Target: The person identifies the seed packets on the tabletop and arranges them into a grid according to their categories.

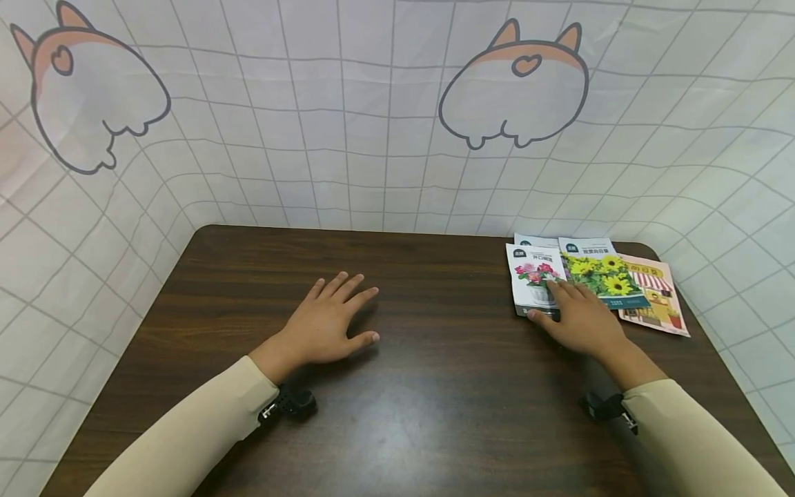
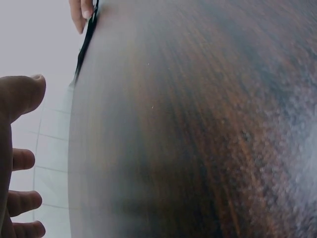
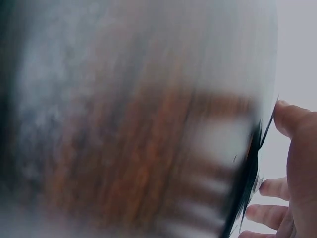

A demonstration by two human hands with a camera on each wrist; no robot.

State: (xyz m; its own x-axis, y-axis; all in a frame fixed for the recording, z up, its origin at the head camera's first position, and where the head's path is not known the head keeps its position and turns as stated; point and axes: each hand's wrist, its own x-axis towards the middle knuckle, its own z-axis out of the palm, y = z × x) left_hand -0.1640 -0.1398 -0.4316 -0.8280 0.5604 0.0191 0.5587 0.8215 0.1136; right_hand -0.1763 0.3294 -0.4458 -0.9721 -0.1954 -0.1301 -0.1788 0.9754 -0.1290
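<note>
My left hand (image 1: pixel 323 323) is held over the dark brown table with its fingers spread and holds nothing; its thumb (image 2: pixel 25 96) shows in the left wrist view. On the right, my right hand (image 1: pixel 584 319) rests on a white flower seed packet (image 1: pixel 523 276) printed with pink flowers. The thumb (image 3: pixel 292 119) is at the packet's lower edge, while the fingers lie over its face. Under and beside it are a packet with yellow sunflowers (image 1: pixel 596 266), a pink packet with a striped awning (image 1: pixel 660 293) and another white packet (image 1: pixel 535 241), mostly covered.
The wooden table (image 1: pixel 422 386) has rounded far corners. Behind it and along both sides hangs a white grid-patterned cloth (image 1: pixel 348 138) with cartoon corgi prints (image 1: pixel 515 90). A black wrist camera (image 1: pixel 292 404) is strapped at the left sleeve, another black one (image 1: pixel 605 407) at the right.
</note>
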